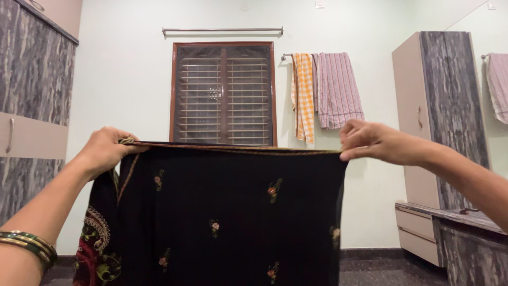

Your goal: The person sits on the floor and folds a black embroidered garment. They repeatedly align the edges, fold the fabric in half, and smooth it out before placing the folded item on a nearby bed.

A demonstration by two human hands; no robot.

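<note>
Green and gold bangles ring the wrist of the left arm at the lower left, closest to the lens. Both hands are raised and well apart, stretching a black embroidered cloth between them. Its top edge, trimmed with a thin gold-brown border, runs nearly level from one hand to the other, and the rest hangs straight down below them, dotted with small floral motifs. On the left side, the left hand is closed over the upper corner, fingers curled around the bunched border; beneath it a heavier gold and red embroidered part drapes down. Opposite it, the right hand pinches the other upper corner between thumb and fingers. Beyond the cloth, between the hands, sits a brown-framed window with a grille. Above the right hand, a yellow checked towel and a striped towel hang on a wall rod. Further right stands a grey-patterned wardrobe.
</note>
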